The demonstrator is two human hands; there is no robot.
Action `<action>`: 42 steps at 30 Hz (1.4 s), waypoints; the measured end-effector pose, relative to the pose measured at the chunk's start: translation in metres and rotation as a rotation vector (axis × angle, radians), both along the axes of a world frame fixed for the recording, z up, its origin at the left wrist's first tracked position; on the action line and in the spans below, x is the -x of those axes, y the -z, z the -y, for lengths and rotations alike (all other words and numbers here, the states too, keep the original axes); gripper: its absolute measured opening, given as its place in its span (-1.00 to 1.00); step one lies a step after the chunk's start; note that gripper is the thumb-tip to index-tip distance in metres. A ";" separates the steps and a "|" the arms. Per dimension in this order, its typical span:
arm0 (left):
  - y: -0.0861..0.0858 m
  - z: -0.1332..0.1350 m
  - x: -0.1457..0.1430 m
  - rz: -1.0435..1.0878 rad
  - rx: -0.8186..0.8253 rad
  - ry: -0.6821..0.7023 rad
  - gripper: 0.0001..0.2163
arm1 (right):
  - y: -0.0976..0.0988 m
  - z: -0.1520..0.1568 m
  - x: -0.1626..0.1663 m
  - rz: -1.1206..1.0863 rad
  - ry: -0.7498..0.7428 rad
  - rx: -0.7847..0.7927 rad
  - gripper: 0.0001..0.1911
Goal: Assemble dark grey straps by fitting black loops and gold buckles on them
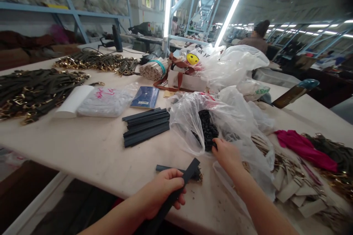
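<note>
My left hand (168,191) is closed around a long dark strap (190,170), which slants up past the thumb and runs down toward the table's front edge. Under its upper end lie another dark strap (168,168) and some small brass-coloured pieces. My right hand (223,150) reaches to the mouth of a see-through plastic bag (184,128). Its thumb and forefinger are closed at the edge of a heap of small black loops (208,128) inside; the other fingers are partly hidden. Left of the bag, a stack of dark strips (146,126) lies flat on the table.
Dark straps with gold buckles (24,95) cover the table's left side. A blue booklet (145,97), a packed plastic bag (104,101) and bundled pale strips (153,69) lie farther back. Beige straps (298,187) and magenta cloth (306,148) lie right. A person (256,38) is beyond.
</note>
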State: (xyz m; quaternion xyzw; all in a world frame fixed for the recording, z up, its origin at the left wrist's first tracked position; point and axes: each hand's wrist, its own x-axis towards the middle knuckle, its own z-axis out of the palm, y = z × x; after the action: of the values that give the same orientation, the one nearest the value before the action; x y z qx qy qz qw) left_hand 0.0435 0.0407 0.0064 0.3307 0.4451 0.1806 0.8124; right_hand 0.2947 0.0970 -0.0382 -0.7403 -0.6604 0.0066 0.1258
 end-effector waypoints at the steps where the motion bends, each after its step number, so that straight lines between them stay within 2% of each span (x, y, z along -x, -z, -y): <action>1: 0.001 -0.001 0.000 0.005 0.015 -0.009 -0.83 | 0.000 0.000 -0.001 -0.008 -0.003 -0.012 -0.78; 5: 0.001 -0.003 -0.002 0.016 0.056 -0.016 -0.74 | -0.007 0.010 -0.002 -0.101 0.010 -0.094 -0.71; 8: -0.002 -0.002 -0.002 0.062 0.068 0.009 -0.68 | -0.013 0.030 0.014 -0.496 0.016 -0.147 -0.64; 10: -0.005 0.000 -0.002 0.093 0.082 0.021 -0.64 | -0.016 0.045 0.031 -0.818 0.040 -0.100 -0.61; 15: -0.011 0.009 0.002 0.144 0.124 0.011 -0.62 | -0.018 0.074 0.065 -1.341 0.135 0.069 -0.64; 19: -0.012 0.019 0.005 0.125 0.099 0.011 -0.61 | -0.018 0.087 0.075 -1.620 0.188 0.142 -0.71; 22: -0.011 0.026 0.005 0.020 0.001 0.035 -0.63 | -0.021 0.095 0.078 -1.753 0.209 0.146 -0.70; 25: -0.008 0.031 0.006 -0.109 -0.207 0.098 -0.68 | -0.024 0.103 0.080 -1.814 0.208 0.159 -0.68; 28: -0.003 0.034 0.009 -0.251 -0.520 0.187 -0.71 | -0.024 0.108 0.082 -1.843 0.180 0.171 -0.70; 32: -0.005 0.036 0.013 -0.437 -0.834 0.278 -0.74 | -0.019 0.112 0.086 -1.790 0.140 0.113 -0.74; 36: -0.010 0.035 0.017 -0.564 -0.967 0.362 -0.76 | -0.015 0.115 0.091 -1.562 0.064 0.030 -0.70; 42: -0.010 0.031 0.020 -0.651 -0.990 0.462 -0.74 | -0.014 0.119 0.099 -1.270 -0.036 0.026 -0.77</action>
State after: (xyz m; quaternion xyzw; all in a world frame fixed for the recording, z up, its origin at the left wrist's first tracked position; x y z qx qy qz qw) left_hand 0.0236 0.0099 0.0166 0.7927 0.4500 0.0754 0.4043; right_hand 0.1958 -0.0225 -0.0246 -0.5823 -0.4693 0.4547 0.4837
